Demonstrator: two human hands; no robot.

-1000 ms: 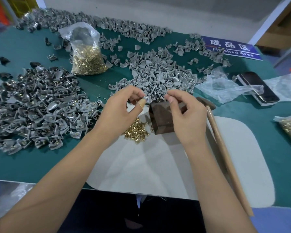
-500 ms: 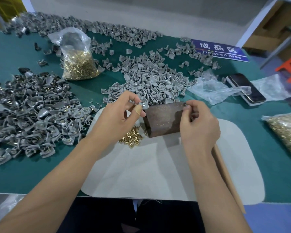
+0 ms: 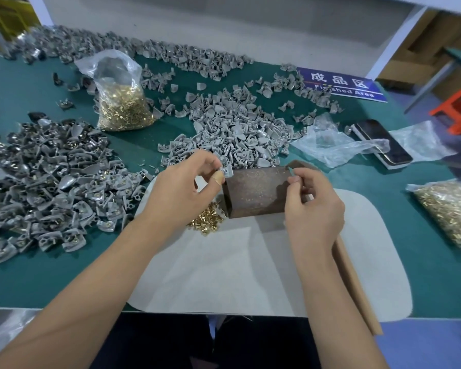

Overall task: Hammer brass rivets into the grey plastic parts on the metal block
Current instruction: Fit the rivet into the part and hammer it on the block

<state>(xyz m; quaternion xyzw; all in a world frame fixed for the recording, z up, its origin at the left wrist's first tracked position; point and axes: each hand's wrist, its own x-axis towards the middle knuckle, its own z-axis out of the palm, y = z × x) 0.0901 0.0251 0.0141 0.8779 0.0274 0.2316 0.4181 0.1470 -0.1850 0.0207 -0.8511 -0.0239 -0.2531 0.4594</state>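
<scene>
Left grip [image 3: 183, 186] is pinched on a tiny grey plastic part [image 3: 227, 171] at the rusty metal block's [image 3: 256, 191] top-left corner, right grip [image 3: 313, 202] pinching something too small to tell; looks light, stiff, fiddly, so hold its edges.

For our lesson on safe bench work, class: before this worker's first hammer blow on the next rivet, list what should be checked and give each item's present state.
1. Grey plastic part seated on the metal block: not ok; the left hand pinches it at the block's left top corner.
2. Rivet set in the part: cannot tell; too small to see.
3. Hammer in grip: not ok; the hammer handle lies on the white mat, partly under the right forearm.
4. Right hand free: cannot tell; its fingertips pinch at the block's right top edge, and anything held is too small.
5. Loose brass rivets within reach: ok; beside the block.
</scene>
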